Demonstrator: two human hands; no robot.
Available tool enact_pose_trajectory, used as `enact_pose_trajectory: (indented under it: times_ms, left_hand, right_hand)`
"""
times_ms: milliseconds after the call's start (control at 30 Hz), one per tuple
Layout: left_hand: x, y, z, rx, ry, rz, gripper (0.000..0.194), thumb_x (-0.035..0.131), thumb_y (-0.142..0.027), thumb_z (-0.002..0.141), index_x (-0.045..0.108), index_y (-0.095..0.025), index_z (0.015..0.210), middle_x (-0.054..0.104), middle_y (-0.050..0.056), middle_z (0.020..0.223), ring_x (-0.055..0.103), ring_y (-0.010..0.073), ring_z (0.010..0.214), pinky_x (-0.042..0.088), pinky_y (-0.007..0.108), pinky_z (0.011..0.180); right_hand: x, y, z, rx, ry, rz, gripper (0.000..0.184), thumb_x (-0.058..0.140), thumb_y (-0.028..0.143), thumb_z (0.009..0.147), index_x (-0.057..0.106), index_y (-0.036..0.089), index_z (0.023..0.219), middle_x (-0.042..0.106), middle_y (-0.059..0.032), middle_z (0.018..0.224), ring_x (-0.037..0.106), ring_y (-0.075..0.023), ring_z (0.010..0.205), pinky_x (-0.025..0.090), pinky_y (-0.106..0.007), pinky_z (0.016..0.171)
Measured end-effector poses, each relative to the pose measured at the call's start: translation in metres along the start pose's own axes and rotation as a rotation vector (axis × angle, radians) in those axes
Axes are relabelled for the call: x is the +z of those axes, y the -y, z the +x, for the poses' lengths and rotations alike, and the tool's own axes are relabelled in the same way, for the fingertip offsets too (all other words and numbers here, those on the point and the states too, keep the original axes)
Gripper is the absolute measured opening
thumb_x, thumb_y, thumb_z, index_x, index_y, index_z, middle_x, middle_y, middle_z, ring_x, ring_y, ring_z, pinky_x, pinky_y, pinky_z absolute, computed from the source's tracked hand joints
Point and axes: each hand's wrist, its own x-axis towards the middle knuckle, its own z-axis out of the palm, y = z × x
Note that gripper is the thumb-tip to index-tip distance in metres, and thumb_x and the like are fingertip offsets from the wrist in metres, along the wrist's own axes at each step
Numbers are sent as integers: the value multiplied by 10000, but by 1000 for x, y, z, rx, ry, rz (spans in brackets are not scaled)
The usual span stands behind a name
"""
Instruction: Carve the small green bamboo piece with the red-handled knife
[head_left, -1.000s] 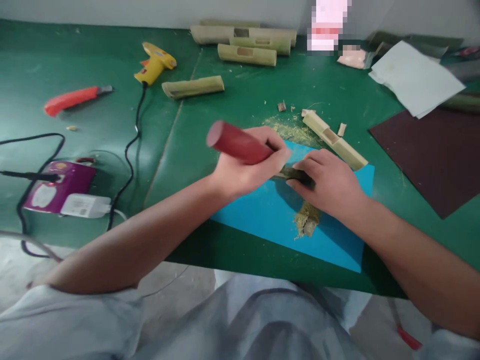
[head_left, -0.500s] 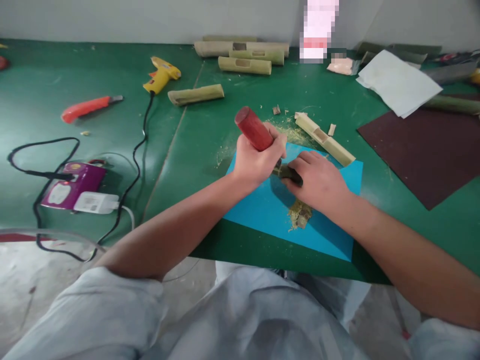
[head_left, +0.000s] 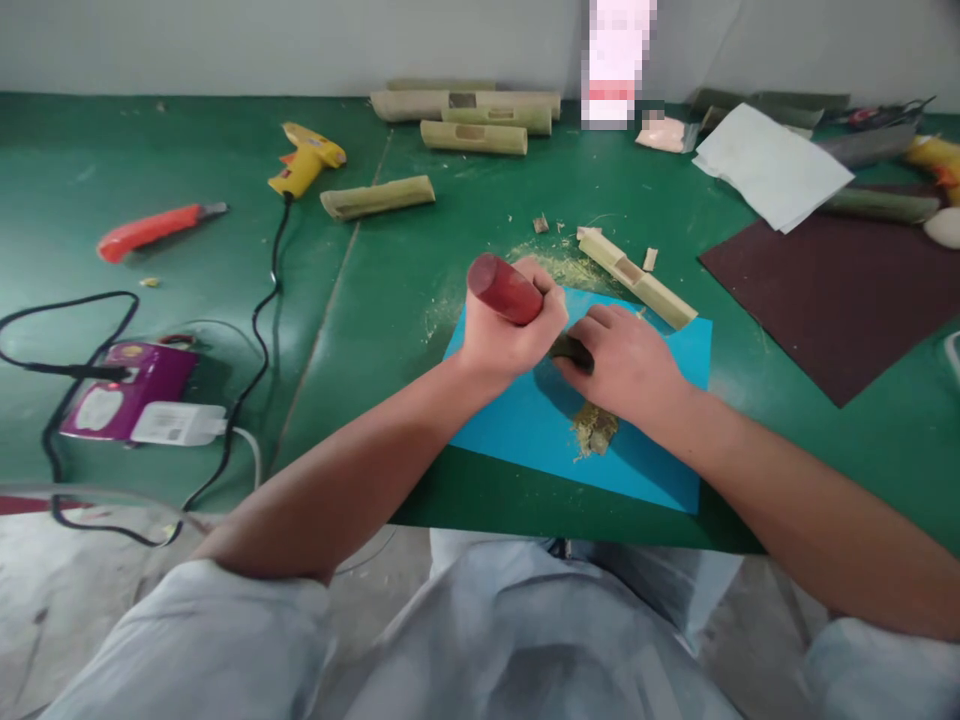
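My left hand [head_left: 517, 325] is wrapped round the thick red handle [head_left: 506, 290] of a tool, whose working end is hidden below the fist. The handle's butt points up toward me. Close beside it, my right hand [head_left: 626, 355] grips a short dark green bamboo piece [head_left: 574, 352], mostly covered by both hands. A blue sheet [head_left: 510, 425] lies under them on the green table. Shavings and a small chip form a pile [head_left: 596, 430] just below my right hand. Beyond the hands, a bamboo length with a cut opening [head_left: 667, 300] rests across the sheet's far edge.
Several notched bamboo tubes [head_left: 476, 138] lie at the back, with another tube [head_left: 379, 198] nearer. Leftward are a yellow glue gun [head_left: 304, 165], an orange-handled cutter [head_left: 154, 232], a purple power box [head_left: 161, 375] and cables. White paper [head_left: 772, 165] overlaps a dark brown sheet [head_left: 832, 310] on the right.
The red handle has tipped, its butt now lower and closer to me. My right hand keeps its hold on the bamboo piece. The whole view has shifted slightly.
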Motion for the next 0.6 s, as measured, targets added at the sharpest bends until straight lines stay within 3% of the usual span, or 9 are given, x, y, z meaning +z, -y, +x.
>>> enact_pose_trajectory:
  times_ms: [167, 400, 600]
  left_hand:
    - [4, 7, -1, -29, -32, -40, 293, 659, -241, 875, 491, -218, 637, 524, -19, 614, 500, 115, 569, 414, 321, 582]
    - [3, 10, 3, -37, 62, 55, 262, 643, -223, 827, 465, -219, 635, 460, -31, 608, 426, 110, 563, 384, 316, 575]
    - [13, 10, 3, -83, -33, 87, 313, 681, -253, 787, 425, -221, 611, 414, -38, 599, 374, 105, 569, 388, 291, 547]
  right_hand:
    - [-2, 3, 0, 33, 8, -19, 201, 595, 329, 954, 691, 162, 895, 687, -131, 947, 565, -251, 867, 327, -380, 698]
    - [-2, 3, 3, 29, 20, -55, 216, 566, 312, 973, 698, 164, 888, 682, -126, 915, 561, -253, 860, 359, -387, 739]
    - [-2, 7, 2, 27, -37, -102, 175, 583, 290, 961, 698, 159, 946, 682, -151, 981, 553, -283, 908, 380, -405, 778]
